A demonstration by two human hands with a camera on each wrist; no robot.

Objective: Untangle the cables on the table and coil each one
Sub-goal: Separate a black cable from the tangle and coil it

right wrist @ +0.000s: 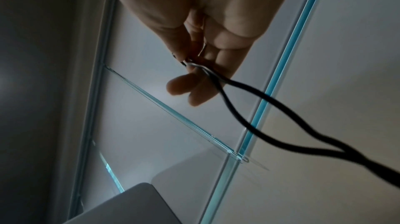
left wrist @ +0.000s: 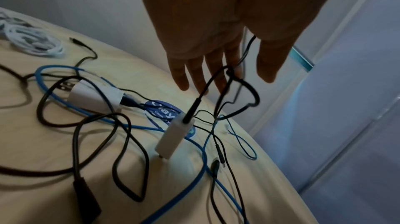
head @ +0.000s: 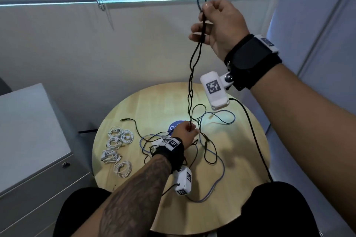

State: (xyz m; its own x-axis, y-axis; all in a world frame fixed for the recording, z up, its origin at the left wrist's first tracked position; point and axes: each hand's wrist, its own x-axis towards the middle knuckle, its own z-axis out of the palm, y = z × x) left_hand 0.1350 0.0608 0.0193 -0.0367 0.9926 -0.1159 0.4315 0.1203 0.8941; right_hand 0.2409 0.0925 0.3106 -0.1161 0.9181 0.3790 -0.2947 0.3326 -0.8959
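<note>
Two strands twisted, one pull from a knot

Right hand (head: 217, 25) pinches a doubled thin black cable (head: 192, 67) high above the round wooden table (head: 240, 208); left hand (head: 185, 131) pinches the same strands low, other fingers (left wrist: 179, 73) straight and spread. Pulling harder could tighten the twist or drag the white plug adapter (left wrist: 173, 135) and blue cable (head: 219, 181) off the edge. No containers; coiled white cables (head: 117, 150) lie loose.

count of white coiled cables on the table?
5 white coils, left side of the table: two side by side farthest, one mid-cluster, one nearer, one nearest. They overlap, so another may be hidden.
</note>
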